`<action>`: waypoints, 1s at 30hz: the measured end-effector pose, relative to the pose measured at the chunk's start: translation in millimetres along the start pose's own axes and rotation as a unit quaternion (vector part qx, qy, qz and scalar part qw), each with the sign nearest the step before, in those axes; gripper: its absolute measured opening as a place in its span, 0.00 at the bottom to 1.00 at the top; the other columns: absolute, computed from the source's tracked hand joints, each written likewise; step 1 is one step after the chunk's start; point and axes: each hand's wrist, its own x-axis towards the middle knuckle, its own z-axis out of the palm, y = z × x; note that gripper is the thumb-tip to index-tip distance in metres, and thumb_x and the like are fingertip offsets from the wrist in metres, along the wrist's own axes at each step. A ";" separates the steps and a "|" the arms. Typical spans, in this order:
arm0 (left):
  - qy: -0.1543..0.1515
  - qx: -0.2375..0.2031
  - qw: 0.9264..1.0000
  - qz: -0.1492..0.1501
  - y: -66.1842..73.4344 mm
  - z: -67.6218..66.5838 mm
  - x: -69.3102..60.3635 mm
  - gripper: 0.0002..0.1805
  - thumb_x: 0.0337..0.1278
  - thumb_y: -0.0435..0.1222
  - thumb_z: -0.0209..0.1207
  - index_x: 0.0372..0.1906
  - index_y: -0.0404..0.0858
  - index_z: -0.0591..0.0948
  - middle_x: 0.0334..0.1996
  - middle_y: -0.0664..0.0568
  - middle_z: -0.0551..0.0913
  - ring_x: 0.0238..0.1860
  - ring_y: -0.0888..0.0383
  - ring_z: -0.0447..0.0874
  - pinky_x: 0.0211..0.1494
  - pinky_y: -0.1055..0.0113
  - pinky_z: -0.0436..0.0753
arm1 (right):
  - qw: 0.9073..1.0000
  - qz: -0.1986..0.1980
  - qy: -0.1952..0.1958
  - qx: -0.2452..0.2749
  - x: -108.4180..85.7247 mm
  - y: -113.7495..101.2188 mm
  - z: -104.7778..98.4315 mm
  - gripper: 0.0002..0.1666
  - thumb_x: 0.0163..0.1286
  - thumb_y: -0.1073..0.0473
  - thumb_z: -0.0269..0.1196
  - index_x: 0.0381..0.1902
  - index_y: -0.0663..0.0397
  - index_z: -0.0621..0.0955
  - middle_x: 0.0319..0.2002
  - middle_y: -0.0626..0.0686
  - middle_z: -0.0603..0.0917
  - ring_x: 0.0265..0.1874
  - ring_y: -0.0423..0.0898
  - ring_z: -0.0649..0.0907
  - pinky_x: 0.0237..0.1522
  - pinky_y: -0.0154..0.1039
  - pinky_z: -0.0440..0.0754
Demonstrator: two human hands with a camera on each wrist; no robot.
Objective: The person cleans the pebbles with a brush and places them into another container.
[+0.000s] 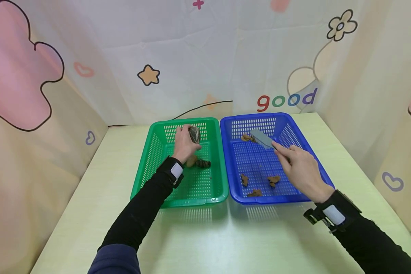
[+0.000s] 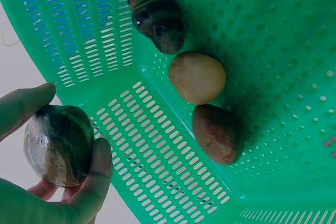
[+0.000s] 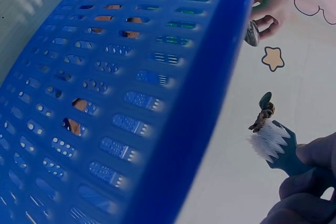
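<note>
My left hand point(image 1: 184, 144) holds a polished grey, white and brown stone point(image 2: 60, 145) between thumb and fingers, over the back of the green basket point(image 1: 139, 173). Below it in that basket lie a dark banded stone point(image 2: 160, 20), a tan stone point(image 2: 197, 78) and a reddish-brown stone point(image 2: 216, 134). Over the blue basket point(image 1: 227, 152), my right hand point(image 1: 300, 169) grips a small grey-blue brush point(image 1: 261, 138) by its handle. White bristles show on the brush in the right wrist view. Beside the brush's far end is a brown, rough, irregular piece point(image 1: 246, 137).
Several more brown pieces, such as one brown lump point(image 1: 274, 180), lie in the front half of the blue basket. Both baskets stand side by side on a pale table point(image 1: 205, 236). A printed curtain point(image 1: 198, 57) hangs behind and at both sides.
</note>
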 end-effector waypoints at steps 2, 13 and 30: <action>0.001 0.003 1.000 -0.005 -1.7 -0.4 0.1 0.42 0.48 0.33 0.70 0.69 0.36 0.63 0.60 0.37 0.65 0.59 0.42 0.69 0.61 0.52 0.75 | 1.000 0.001 -0.001 -0.002 -0.1 0.2 0.0 0.20 0.69 0.63 0.60 0.59 0.58 0.79 0.17 0.50 0.62 0.17 0.42 0.62 0.18 0.33 0.59; 0.017 0.020 0.999 -0.037 -29.6 8.5 16.7 0.43 0.43 0.37 0.73 0.67 0.40 0.65 0.59 0.39 0.65 0.57 0.44 0.69 0.60 0.53 0.74 | 1.000 0.000 0.000 0.002 -0.4 -1.9 -0.6 0.20 0.69 0.63 0.60 0.59 0.57 0.79 0.17 0.49 0.62 0.17 0.41 0.61 0.18 0.32 0.58; -0.018 0.057 0.995 -0.082 -27.4 -11.4 5.4 0.40 0.50 0.33 0.69 0.68 0.35 0.64 0.64 0.37 0.64 0.64 0.39 0.66 0.65 0.50 0.71 | 1.000 0.002 -0.004 -0.002 -2.0 -1.6 -2.7 0.20 0.69 0.63 0.59 0.59 0.58 0.79 0.17 0.49 0.62 0.17 0.42 0.61 0.18 0.33 0.59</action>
